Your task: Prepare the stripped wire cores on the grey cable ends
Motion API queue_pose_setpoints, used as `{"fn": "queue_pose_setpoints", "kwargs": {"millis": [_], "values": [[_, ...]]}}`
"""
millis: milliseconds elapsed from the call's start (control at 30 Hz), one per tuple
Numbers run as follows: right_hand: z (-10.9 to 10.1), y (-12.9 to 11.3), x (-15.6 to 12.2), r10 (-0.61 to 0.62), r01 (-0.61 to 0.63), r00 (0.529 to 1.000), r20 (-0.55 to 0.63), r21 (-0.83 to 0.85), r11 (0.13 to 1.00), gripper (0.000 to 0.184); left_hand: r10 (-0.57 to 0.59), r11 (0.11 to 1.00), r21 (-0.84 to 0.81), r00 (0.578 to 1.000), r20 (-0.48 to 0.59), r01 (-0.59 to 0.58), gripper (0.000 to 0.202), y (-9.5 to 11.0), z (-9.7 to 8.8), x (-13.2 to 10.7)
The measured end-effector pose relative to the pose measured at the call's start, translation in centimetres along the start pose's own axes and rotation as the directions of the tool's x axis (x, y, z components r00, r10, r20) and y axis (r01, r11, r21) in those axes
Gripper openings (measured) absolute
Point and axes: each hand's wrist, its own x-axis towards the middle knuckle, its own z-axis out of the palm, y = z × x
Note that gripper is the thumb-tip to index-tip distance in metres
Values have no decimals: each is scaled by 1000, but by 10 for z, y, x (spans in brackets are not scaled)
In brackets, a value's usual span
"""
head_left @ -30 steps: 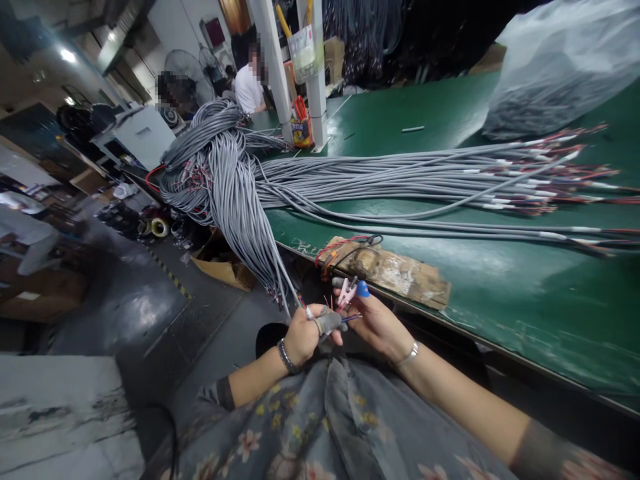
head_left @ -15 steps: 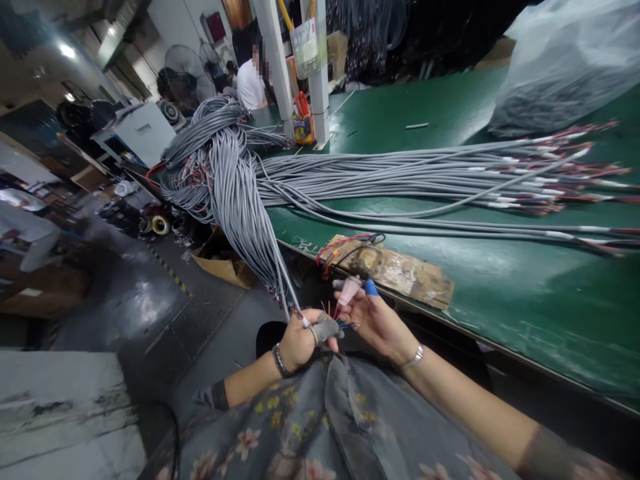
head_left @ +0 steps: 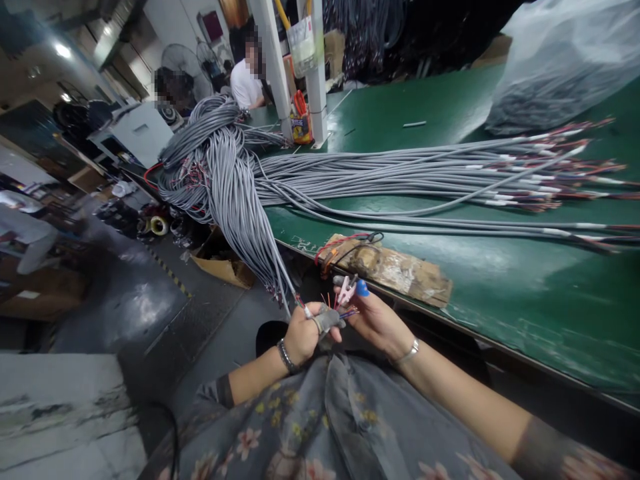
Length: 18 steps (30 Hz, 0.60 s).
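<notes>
My left hand [head_left: 307, 333], with grey covers on its thumb and finger, is closed around the end of a grey cable [head_left: 293, 290]. Thin coloured wires [head_left: 350, 312], among them red, orange and blue, fan out from its fingertips. In my right hand [head_left: 383, 323], a small pink clip-like tool [head_left: 346, 291] is pinched beside those wires. A blue cover [head_left: 363, 288] wraps one of its digits. The tool's jaws stand near the red wires; whether they touch I cannot tell.
A large bundle of grey cables [head_left: 235, 180] hangs over the edge of the green table [head_left: 500, 287]. More cables [head_left: 380, 173] lie along it. A worn wooden board [head_left: 410, 272] sits at the near edge. A plastic bag [head_left: 565, 67] and a seated person [head_left: 245, 83] are farther back.
The pink tool has turned, so its forked shape now shows. My right hand has shifted slightly left, closer to the wires. My left hand keeps its hold on the cable.
</notes>
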Motion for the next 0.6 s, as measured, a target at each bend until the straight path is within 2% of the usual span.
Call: {"fn": "queue_pose_setpoints", "kwargs": {"millis": [200, 433, 600], "values": [[2, 2, 0, 17, -15, 999, -38, 59, 998, 29, -18, 999, 51, 1000, 9, 18, 34, -4, -4, -3], [3, -3, -5, 64, -64, 998, 1, 81, 995, 38, 11, 996, 92, 1000, 14, -13, 35, 10, -7, -14], [4, -4, -6, -39, 39, 999, -22, -14, 999, 32, 8, 999, 45, 1000, -27, -6, 35, 8, -4, -13]]}}
